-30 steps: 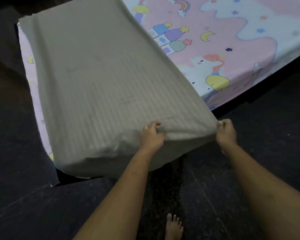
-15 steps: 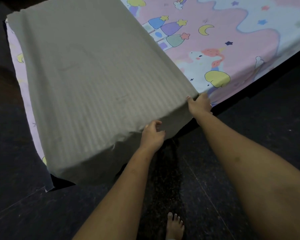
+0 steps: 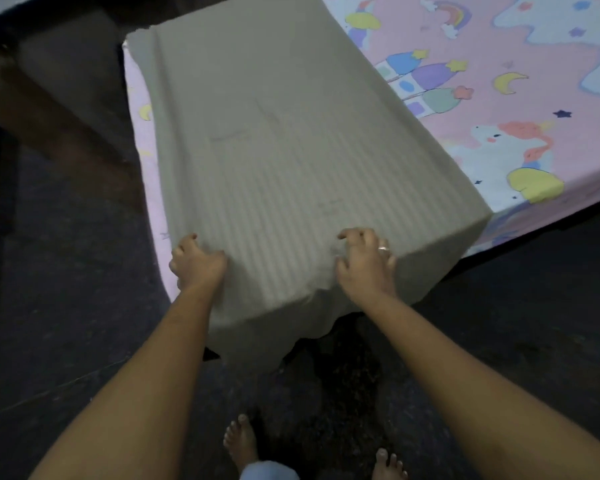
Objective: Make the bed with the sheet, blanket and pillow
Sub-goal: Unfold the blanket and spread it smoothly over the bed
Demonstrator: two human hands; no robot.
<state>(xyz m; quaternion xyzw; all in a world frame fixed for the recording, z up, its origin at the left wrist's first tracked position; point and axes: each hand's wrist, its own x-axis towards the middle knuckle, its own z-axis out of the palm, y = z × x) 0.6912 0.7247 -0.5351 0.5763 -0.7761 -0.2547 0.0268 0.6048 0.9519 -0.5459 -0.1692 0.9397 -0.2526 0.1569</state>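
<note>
While the dark speckled stone floor (image 3: pixel 499 341) fills the lower half of the view and the whole side at 9 o'clock, the bed takes the upper part from 12 to 3 o'clock. On the bed lies a pink cotton sheet printed with unicorns, moons, stars and castles (image 3: pixel 499 109), stretched flat over the mattress; its edge hangs down on the side at 4 o'clock. Over the near corner of the bed lies a grey-beige striped blanket (image 3: pixel 274 143), folded to a long rectangle. It runs from 12 o'clock towards the centre, and its near end falls over the bed edge and hangs toward the floor at about 6 o'clock. A narrow band of the sheet shows beside the blanket at 9 o'clock. Dark wooden furniture (image 3: pixel 49 109) stands at 10 o'clock, well apart from the hands.

Both bare forearms reach from 6 o'clock to the near end of the blanket. Left hand (image 3: pixel 196 263) is closed, its fingers curl on the left edge of the blanket. Right hand (image 3: pixel 366 263) lies on the blanket with bent fingers that press and pinch the cloth; a silver ring (image 3: pixel 383 248) is on one finger. Two bare feet (image 3: pixel 241 441) stand on the floor at 6 o'clock.
</note>
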